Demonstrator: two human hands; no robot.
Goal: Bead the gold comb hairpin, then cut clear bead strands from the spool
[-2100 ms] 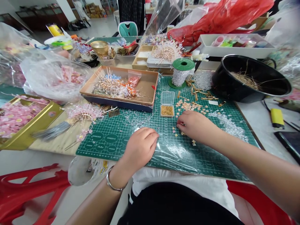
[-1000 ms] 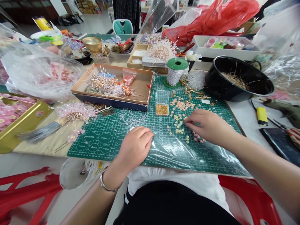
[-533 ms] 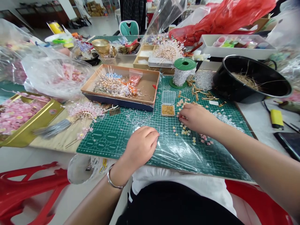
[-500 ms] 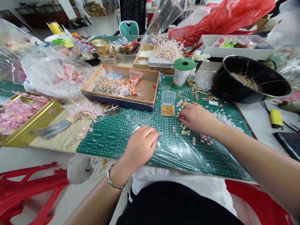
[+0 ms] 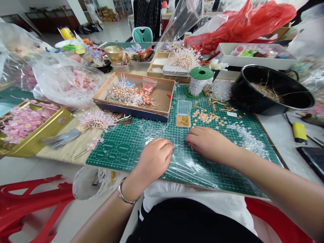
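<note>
My left hand (image 5: 157, 156) rests low over the green cutting mat (image 5: 121, 135), its fingers curled together; whatever they hold, if anything, is hidden. To its right, my right hand (image 5: 206, 141) is closed with fingertips pointing left, and its contents cannot be made out. Just beyond the hands lies a small clear case of gold beads (image 5: 183, 121) with its lid open. Pale flower pieces (image 5: 206, 117) are scattered above my right hand, and clear beads (image 5: 249, 138) are heaped beyond my right forearm. More clear beads (image 5: 152, 129) lie past my left hand.
A shallow box (image 5: 162, 116) of wired beads stands behind the mat's middle, beside a green spool (image 5: 201, 73). At right are a black bowl (image 5: 255, 101) and a phone (image 5: 312, 157). A gold tin (image 5: 48, 133) of pink flowers and a wire bundle (image 5: 62, 137) are at left.
My right hand has moved left and nearer to me, away from the pale flower pieces and closer to my left hand. My left hand has barely moved. The view has shifted slightly.
</note>
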